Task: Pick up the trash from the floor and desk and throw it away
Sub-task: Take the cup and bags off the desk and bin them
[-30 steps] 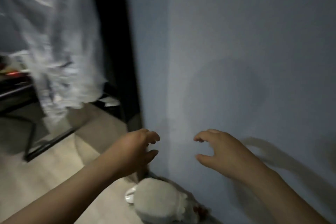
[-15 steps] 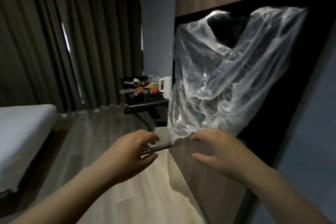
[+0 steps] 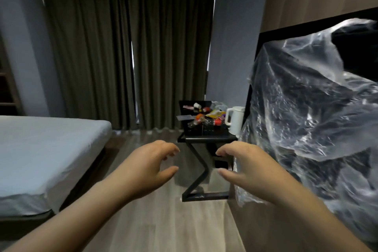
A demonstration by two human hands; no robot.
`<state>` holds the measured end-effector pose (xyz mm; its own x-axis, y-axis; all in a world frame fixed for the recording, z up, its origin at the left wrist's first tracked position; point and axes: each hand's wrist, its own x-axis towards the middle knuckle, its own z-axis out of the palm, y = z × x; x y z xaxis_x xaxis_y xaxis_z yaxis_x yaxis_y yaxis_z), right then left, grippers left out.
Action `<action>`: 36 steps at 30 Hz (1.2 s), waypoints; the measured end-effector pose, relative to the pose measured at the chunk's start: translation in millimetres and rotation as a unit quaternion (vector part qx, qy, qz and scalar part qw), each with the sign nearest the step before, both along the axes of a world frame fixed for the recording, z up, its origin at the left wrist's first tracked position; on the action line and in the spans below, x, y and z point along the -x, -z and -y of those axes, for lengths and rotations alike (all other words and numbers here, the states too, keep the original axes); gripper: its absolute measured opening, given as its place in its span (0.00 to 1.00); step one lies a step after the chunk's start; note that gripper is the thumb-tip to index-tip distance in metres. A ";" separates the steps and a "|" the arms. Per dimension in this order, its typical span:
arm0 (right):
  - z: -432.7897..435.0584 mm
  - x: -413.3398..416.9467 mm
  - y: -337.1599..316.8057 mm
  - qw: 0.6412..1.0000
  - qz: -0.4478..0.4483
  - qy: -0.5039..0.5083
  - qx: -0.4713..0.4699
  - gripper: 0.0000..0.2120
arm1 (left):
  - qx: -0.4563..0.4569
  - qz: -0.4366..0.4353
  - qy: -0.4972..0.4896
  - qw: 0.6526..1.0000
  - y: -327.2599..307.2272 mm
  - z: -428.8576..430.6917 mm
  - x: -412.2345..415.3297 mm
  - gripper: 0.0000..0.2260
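While a bed [image 3: 51,149] fills the room's left & a plastic sheet [image 3: 306,118] drapes a dark panel at right, prob. as a dust cover, a black table [image 3: 206,139] stands by the curtains. The person's left hand [image 3: 151,165] & right hand [image 3: 251,168], both empty w/ fingers loosely curled, reach fwd. The trash [image 3: 204,116] litters the tabletop well beyond them, beside a kettle [image 3: 235,120].
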<state>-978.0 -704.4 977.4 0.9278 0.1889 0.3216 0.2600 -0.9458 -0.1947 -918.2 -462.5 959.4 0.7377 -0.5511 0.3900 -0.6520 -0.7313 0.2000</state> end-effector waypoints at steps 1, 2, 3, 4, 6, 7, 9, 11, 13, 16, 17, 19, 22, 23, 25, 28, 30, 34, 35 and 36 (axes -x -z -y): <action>6.0 -17.4 -2.7 1.000 0.003 -0.003 0.000 0.17 | -0.002 -0.002 -0.006 1.000 -2.1 5.1 -15.5 0.18; 12.0 -34.7 -5.2 1.000 0.005 -0.004 0.000 0.17 | -0.005 -0.003 -0.012 1.000 -4.0 10.1 -31.0 0.18; 18.0 -52.0 -7.2 1.000 0.006 -0.005 0.000 0.17 | -0.009 -0.001 -0.018 1.000 -5.2 15.1 -46.5 0.18; 23.4 -69.2 -8.3 1.000 0.006 -0.007 0.001 0.16 | -0.012 -0.001 -0.025 1.000 -5.5 19.3 -61.4 0.18; 33.2 -103.0 -7.9 1.000 0.009 -0.015 0.005 0.16 | -0.012 -0.005 -0.036 0.999 -4.2 26.6 -90.2 0.18; 37.1 -119.4 -6.7 1.000 0.008 -0.020 0.007 0.16 | -0.009 -0.008 -0.040 0.999 -2.9 29.2 -104.3 0.18; 41.2 -150.1 -2.5 1.000 -0.002 -0.029 0.009 0.16 | -0.005 -0.017 -0.046 0.999 1.0 31.6 -130.9 0.18; 41.9 -179.3 3.8 0.999 -0.011 -0.039 0.010 0.16 | -0.008 -0.025 -0.052 0.998 6.7 31.4 -156.6 0.18; 39.6 -209.2 10.9 0.998 -0.020 -0.050 0.012 0.17 | -0.011 -0.031 -0.060 0.998 13.5 28.2 -183.1 0.18; 32.5 -254.8 20.6 0.998 -0.031 -0.052 0.014 0.18 | -0.009 -0.044 -0.067 0.997 23.9 18.9 -226.1 0.18; 29.4 -270.3 23.2 0.998 -0.031 -0.051 0.012 0.17 | -0.010 -0.047 -0.068 0.996 26.8 15.3 -242.1 0.18; 21.4 -301.6 27.8 0.998 -0.028 -0.048 0.012 0.17 | -0.012 -0.050 -0.068 0.996 31.1 7.7 -275.9 0.18; 4.4 -351.1 30.5 0.999 -0.019 -0.042 0.022 0.17 | -0.008 -0.047 -0.063 0.997 32.2 -8.3 -329.4 0.18; -2.6 -368.2 29.7 0.999 -0.018 -0.039 0.023 0.17 | -0.005 -0.046 -0.062 0.997 31.1 -15.6 -347.6 0.18; -16.3 -401.4 26.8 0.999 -0.021 -0.033 0.027 0.16 | -0.004 -0.042 -0.062 0.997 27.6 -31.0 -383.5 0.19; -36.1 -447.8 24.1 0.999 -0.032 -0.020 0.027 0.16 | -0.010 -0.042 -0.057 0.997 23.1 -53.4 -435.8 0.18; -46.4 -475.6 26.1 0.999 -0.039 -0.009 0.023 0.16 | -0.012 -0.042 -0.049 0.998 23.4 -64.5 -468.7 0.18; -60.1 -525.6 32.0 0.998 -0.066 0.005 0.014 0.16 | -0.011 -0.064 -0.037 0.997 35.6 -74.9 -523.5 0.18; -62.2 -539.9 34.2 0.997 -0.072 0.007 0.015 0.16 | -0.010 -0.072 -0.032 0.997 39.7 -75.7 -538.0 0.18; -63.6 -550.4 35.6 0.997 -0.077 0.008 0.017 0.16 | -0.010 -0.076 -0.029 0.997 42.7 -75.6 -548.9 0.18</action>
<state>-427.7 -640.7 941.7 0.9688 0.1816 0.1688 0.2140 -0.9563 -0.1992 -369.3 -386.9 916.6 0.8183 -0.5126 0.2601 -0.5718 -0.7720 0.2777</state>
